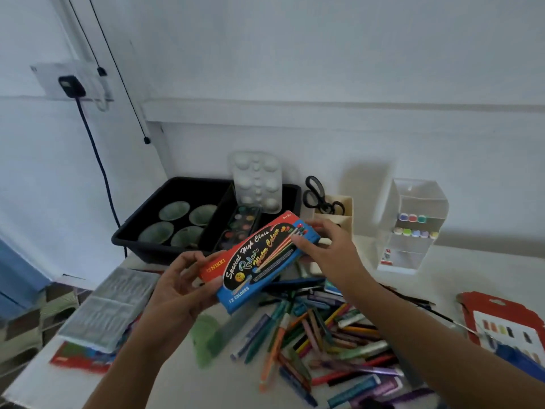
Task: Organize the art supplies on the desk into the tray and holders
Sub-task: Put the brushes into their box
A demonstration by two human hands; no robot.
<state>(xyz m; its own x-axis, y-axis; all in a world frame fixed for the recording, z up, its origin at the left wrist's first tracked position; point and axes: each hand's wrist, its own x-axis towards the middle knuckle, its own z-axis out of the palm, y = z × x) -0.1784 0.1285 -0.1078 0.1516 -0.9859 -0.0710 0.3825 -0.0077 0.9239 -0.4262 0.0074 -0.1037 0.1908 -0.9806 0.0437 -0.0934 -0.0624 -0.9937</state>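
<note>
A blue and red water colour box is held tilted above the desk, just in front of the black tray. My left hand grips its lower left end, and my right hand holds its upper right end with fingers over the top. The tray holds several green bowls, a round-pan paint set and a white palette leaning upright. A heap of markers and pens lies on the desk under my right forearm.
A cream holder with black scissors stands right of the tray. A clear acrylic holder with several markers is further right. A grey plastic case lies at the left edge, a red card pack at the right.
</note>
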